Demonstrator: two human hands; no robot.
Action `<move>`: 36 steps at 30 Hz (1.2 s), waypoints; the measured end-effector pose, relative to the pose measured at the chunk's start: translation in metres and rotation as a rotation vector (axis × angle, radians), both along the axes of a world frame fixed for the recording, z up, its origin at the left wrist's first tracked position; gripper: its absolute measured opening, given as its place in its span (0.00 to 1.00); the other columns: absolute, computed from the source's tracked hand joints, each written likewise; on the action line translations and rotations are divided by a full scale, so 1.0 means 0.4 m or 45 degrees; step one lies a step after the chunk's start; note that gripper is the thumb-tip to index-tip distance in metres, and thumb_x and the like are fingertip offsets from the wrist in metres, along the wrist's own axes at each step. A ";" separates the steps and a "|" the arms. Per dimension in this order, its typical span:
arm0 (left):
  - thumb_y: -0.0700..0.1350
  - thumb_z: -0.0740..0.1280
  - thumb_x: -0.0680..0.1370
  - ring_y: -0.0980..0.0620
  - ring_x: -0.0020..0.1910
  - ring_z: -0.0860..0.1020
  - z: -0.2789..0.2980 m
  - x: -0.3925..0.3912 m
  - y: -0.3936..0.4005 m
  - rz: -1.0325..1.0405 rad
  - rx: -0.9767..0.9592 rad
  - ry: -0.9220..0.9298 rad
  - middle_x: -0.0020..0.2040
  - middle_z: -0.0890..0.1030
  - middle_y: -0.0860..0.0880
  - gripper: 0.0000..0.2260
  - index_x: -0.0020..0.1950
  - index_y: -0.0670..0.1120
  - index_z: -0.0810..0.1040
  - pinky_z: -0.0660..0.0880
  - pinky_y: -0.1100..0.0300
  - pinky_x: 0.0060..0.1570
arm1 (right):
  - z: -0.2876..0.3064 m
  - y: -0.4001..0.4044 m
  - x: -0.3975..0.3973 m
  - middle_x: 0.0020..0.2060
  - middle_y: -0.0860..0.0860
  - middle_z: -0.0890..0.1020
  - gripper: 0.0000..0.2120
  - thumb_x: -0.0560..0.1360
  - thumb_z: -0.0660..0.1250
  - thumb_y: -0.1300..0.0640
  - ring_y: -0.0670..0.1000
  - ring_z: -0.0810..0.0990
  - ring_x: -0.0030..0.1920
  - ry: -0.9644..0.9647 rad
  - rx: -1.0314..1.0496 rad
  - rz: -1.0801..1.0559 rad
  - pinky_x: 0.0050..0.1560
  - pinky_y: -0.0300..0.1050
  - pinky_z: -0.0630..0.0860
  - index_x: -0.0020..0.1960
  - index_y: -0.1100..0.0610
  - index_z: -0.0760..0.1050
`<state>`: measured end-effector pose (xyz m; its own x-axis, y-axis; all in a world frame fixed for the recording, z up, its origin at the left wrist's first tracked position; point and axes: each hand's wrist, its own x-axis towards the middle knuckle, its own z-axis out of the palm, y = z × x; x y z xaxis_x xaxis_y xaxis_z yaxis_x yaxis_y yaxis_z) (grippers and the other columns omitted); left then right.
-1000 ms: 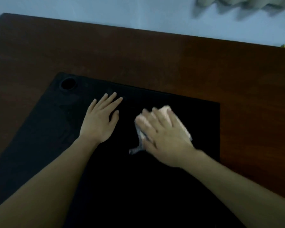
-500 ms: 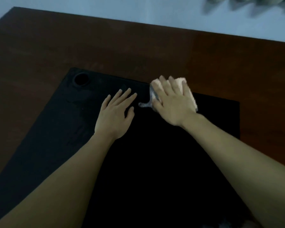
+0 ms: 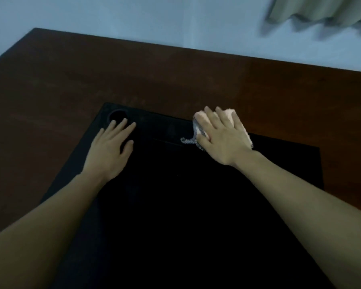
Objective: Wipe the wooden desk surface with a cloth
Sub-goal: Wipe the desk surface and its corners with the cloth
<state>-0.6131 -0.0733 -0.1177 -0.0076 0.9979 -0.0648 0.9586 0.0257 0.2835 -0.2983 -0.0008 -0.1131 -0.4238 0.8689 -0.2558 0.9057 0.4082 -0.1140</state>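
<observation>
A black desk mat (image 3: pixel 196 205) covers the middle of the dark wooden desk (image 3: pixel 71 80), and every place here is given against it. The right hand (image 3: pixel 223 136) lies flat, fingers straight and a little spread, pressing a peach cloth (image 3: pixel 229 114) down at the mat's far edge; a grey mesh strip (image 3: pixel 193 138) of the cloth sticks out on the side toward the left hand. The left hand (image 3: pixel 111 151) rests palm-down on the mat near its far left corner, fingers straight, holding nothing, its fingertips at a round recess (image 3: pixel 117 116) in that corner. No brand, label or writing can be read
</observation>
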 end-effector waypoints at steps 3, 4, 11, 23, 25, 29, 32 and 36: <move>0.57 0.49 0.85 0.53 0.82 0.45 -0.020 -0.024 -0.012 0.029 0.009 0.012 0.82 0.51 0.58 0.24 0.82 0.59 0.56 0.43 0.51 0.80 | -0.009 -0.013 -0.051 0.83 0.48 0.39 0.30 0.84 0.39 0.38 0.54 0.35 0.82 0.000 0.008 -0.081 0.78 0.63 0.34 0.83 0.43 0.37; 0.57 0.49 0.85 0.53 0.82 0.45 -0.024 -0.024 -0.014 0.035 0.015 0.011 0.82 0.50 0.59 0.23 0.82 0.59 0.55 0.43 0.52 0.80 | -0.012 -0.046 -0.066 0.83 0.49 0.39 0.30 0.83 0.37 0.38 0.55 0.36 0.82 -0.004 0.010 -0.049 0.78 0.64 0.34 0.83 0.44 0.37; 0.59 0.48 0.84 0.55 0.81 0.43 -0.023 -0.027 -0.011 0.037 0.001 0.002 0.82 0.49 0.60 0.24 0.82 0.61 0.54 0.43 0.51 0.80 | 0.010 -0.297 -0.073 0.83 0.46 0.46 0.30 0.84 0.45 0.38 0.54 0.43 0.83 0.162 -0.140 0.500 0.79 0.60 0.39 0.83 0.42 0.44; 0.59 0.48 0.85 0.56 0.81 0.44 -0.030 -0.027 -0.008 0.051 0.043 -0.018 0.82 0.51 0.60 0.23 0.81 0.61 0.57 0.43 0.53 0.80 | 0.001 -0.024 -0.222 0.83 0.51 0.43 0.30 0.85 0.41 0.40 0.57 0.40 0.82 0.034 0.031 0.135 0.79 0.64 0.39 0.84 0.47 0.40; 0.60 0.47 0.83 0.55 0.81 0.45 -0.026 -0.024 -0.004 0.053 0.033 -0.011 0.82 0.52 0.59 0.25 0.81 0.61 0.57 0.44 0.52 0.80 | 0.011 -0.144 -0.204 0.83 0.54 0.52 0.30 0.85 0.43 0.41 0.60 0.49 0.82 0.097 0.100 0.328 0.78 0.66 0.46 0.84 0.50 0.49; 0.61 0.47 0.83 0.56 0.81 0.45 -0.019 -0.021 -0.007 0.066 0.024 -0.009 0.82 0.52 0.60 0.25 0.81 0.61 0.57 0.44 0.53 0.80 | 0.008 -0.223 -0.109 0.82 0.52 0.58 0.30 0.85 0.49 0.39 0.58 0.56 0.81 0.194 -0.025 0.694 0.78 0.63 0.52 0.83 0.50 0.54; 0.61 0.46 0.82 0.58 0.81 0.44 -0.016 -0.021 -0.007 0.076 0.019 -0.011 0.82 0.52 0.61 0.26 0.81 0.62 0.57 0.43 0.54 0.80 | 0.017 -0.065 -0.105 0.76 0.58 0.69 0.31 0.82 0.48 0.41 0.65 0.68 0.74 0.043 0.018 0.691 0.72 0.66 0.61 0.79 0.54 0.64; 0.61 0.46 0.83 0.60 0.81 0.42 -0.020 -0.023 -0.009 0.081 0.024 -0.018 0.81 0.50 0.63 0.25 0.81 0.62 0.56 0.38 0.60 0.78 | 0.006 0.164 -0.148 0.83 0.49 0.43 0.30 0.83 0.39 0.37 0.55 0.40 0.82 -0.003 -0.049 0.299 0.78 0.62 0.38 0.83 0.43 0.39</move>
